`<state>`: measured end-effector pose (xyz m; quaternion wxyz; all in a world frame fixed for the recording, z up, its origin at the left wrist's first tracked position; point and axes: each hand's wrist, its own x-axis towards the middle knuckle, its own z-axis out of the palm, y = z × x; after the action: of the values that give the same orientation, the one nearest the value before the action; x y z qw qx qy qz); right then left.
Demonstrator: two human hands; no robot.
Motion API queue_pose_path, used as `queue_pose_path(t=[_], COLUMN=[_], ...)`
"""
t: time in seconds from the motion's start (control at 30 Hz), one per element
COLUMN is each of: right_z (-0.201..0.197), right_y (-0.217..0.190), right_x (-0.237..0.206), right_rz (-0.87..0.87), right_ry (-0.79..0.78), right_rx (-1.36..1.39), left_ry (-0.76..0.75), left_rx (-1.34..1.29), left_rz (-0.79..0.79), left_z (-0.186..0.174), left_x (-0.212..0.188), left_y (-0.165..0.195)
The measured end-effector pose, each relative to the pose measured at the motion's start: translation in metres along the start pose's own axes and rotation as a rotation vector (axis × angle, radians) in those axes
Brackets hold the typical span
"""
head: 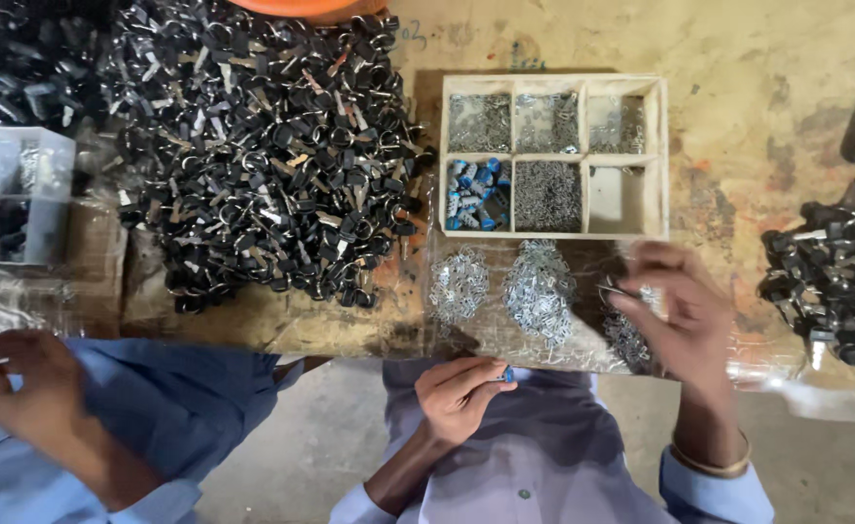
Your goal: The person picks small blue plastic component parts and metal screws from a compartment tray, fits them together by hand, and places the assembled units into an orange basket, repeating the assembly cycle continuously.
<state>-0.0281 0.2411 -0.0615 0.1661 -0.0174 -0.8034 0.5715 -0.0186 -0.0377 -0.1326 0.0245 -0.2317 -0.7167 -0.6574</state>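
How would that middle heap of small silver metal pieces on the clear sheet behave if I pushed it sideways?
The heap of silver pieces would probably spread and scatter rather than slide as one, since the bits lie loose. They look thin and light, so some may snag together. The clear plastic sheet beneath looks slick, so strays could skid toward the right hand.

Worn, stained yellowish workbench (767,87) under even light, above a grey concrete floor (321,437).

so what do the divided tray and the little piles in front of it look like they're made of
The divided tray looks like pale unfinished wood: matte cream walls with square-cut edges. The small piles look like bright metal, probably steel clips: silvery and glinting. The right hand is blurred over them.
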Motion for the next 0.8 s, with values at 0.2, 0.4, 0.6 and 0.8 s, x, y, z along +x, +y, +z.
queue_pose_path(t=[0.2, 0.4, 0.6, 0.8], right_z=[0.006, 0.042, 0.040, 0.048], right_y=[0.021, 0.018, 0.011, 0.004], right_x=[-0.049, -0.067, -0.063, -0.066], right_rz=[0.324, 0.401, 0.425, 0.435], right_ry=[-0.112, -0.267, -0.124, -0.216], right_rx=[0.698, 0.180, 0.344, 0.221], left_ry=[0.037, 0.009, 0.034, -0.008], left_rx=[-0.165, -0.105, -0.124, -0.004], left_rz=[-0.080, -0.054, -0.037, 0.027], left_z=[0.003, 0.007, 0.003, 0.001], left_x=[-0.003, 0.000, 0.006, 0.009], left_y=[-0.007, -0.007, -0.005, -0.004])
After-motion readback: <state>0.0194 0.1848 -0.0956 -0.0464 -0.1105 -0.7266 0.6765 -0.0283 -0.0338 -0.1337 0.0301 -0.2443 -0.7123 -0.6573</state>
